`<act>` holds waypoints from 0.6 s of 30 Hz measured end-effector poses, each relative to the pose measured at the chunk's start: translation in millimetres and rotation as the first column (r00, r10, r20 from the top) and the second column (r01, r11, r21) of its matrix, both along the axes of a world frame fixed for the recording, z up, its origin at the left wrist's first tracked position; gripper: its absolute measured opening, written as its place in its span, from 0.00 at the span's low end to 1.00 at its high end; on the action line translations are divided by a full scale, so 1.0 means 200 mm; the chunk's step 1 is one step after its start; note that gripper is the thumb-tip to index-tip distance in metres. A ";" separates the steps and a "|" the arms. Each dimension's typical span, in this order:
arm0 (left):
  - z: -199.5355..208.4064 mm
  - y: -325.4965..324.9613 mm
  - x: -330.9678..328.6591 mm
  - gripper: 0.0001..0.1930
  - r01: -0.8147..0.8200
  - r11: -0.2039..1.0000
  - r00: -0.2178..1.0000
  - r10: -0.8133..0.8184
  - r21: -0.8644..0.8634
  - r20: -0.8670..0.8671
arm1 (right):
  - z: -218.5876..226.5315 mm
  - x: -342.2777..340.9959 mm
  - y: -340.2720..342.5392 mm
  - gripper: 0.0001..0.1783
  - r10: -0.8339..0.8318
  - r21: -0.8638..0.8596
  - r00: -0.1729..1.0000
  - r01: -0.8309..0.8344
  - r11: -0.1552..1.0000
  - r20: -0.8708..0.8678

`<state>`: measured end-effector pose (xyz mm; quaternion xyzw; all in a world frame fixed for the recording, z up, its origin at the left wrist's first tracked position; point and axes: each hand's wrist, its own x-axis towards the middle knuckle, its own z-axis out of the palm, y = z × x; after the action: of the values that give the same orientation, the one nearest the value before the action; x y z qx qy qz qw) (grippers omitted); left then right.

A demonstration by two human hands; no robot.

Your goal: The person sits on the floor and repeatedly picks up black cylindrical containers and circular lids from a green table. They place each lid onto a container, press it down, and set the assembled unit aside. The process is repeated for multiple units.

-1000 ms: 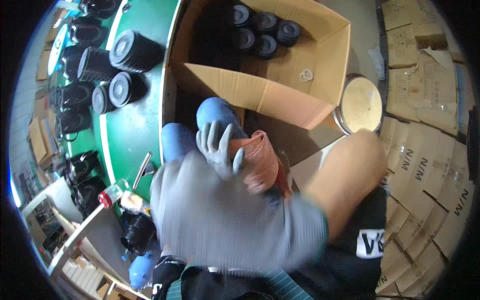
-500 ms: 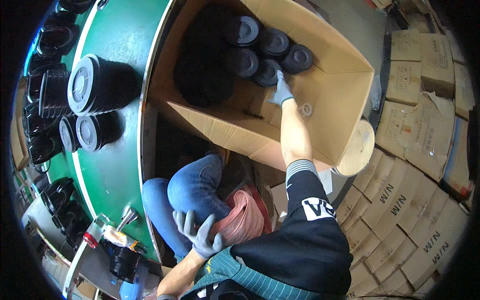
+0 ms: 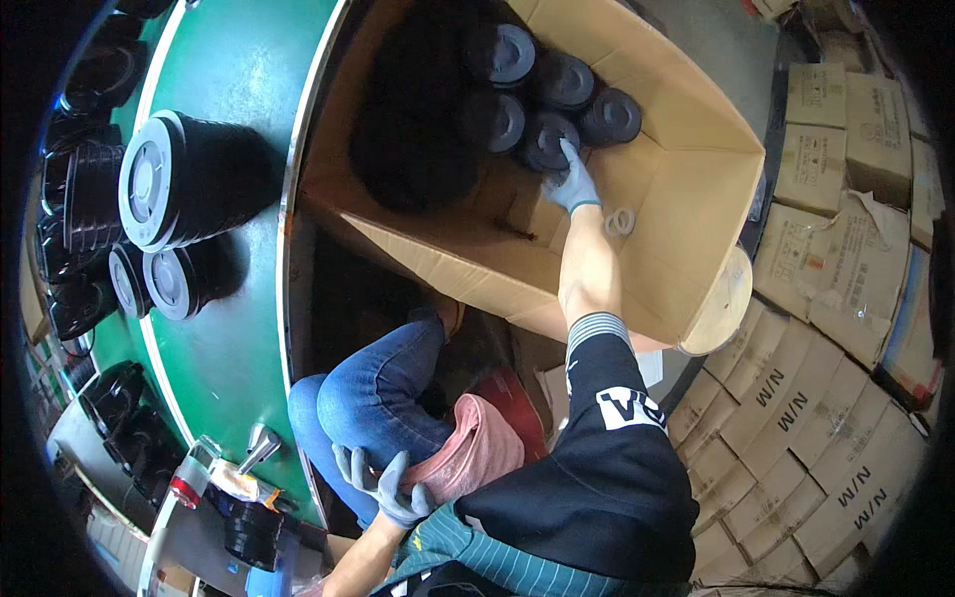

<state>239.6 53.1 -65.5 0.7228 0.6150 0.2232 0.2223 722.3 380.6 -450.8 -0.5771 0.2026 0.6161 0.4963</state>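
My right hand (image 3: 576, 185), in a grey glove, reaches into a large open cardboard box (image 3: 686, 229). Its fingers are stretched out and touch the near side of a black round plastic part (image 3: 548, 142), thumb apart. More such round parts (image 3: 502, 55) stand grouped beside it, several of them ending in grey-black discs. Deeper in the box, to the left, the dark mass is too dim to make out. My left hand (image 3: 392, 486), also gloved in grey, hovers by my lap with its fingers apart and slightly bent, holding nothing.
On the left runs a green worktable (image 3: 244, 328) with a stack of black round parts (image 3: 199, 184) lying on it. A metal-and-red tool (image 3: 189, 483) is near its lower end. Two pale rings (image 3: 620, 221) lie in the box. Cardboard cartons (image 3: 796, 398) are piled at right.
The whole view has shifted slightly. My right hand stays against the round part, fingers a little further over it. My left hand has dropped slightly, its fingers a bit more bent.
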 end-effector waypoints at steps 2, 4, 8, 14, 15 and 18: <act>-0.02 -0.05 -0.04 0.27 0.019 0.999 1.000 -0.019 -0.037 0.017 | -0.06 0.06 -0.01 0.35 -0.034 0.031 0.999 0.035 0.999 -0.011; -0.01 -0.09 -0.02 0.25 0.016 0.999 1.000 -0.017 -0.039 -0.009 | -0.07 -0.01 -0.10 0.39 0.304 0.212 0.738 -0.515 0.830 0.602; 0.04 0.03 0.02 0.24 0.054 0.998 0.997 -0.054 0.009 -0.059 | -0.15 -0.03 -0.13 0.43 0.327 0.319 0.703 -0.620 0.717 0.632; 0.04 0.08 0.05 0.25 0.060 0.997 0.998 -0.060 0.047 -0.009 | -0.06 0.03 -0.07 0.36 0.135 0.188 0.982 -0.109 0.976 -0.134; 0.03 0.09 0.04 0.25 0.071 0.996 0.997 -0.072 0.054 0.010 | -0.11 0.07 -0.11 0.37 0.159 0.205 0.984 -0.138 0.969 -0.086; 0.03 0.08 0.07 0.25 0.044 0.997 0.999 -0.046 0.067 0.025 | -0.16 0.06 -0.12 0.39 0.237 0.248 0.971 -0.231 0.941 0.005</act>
<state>252.9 68.4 -60.4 0.7404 0.5878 0.2482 0.2114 735.1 356.1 -481.9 -0.5231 0.0607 0.6984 0.4847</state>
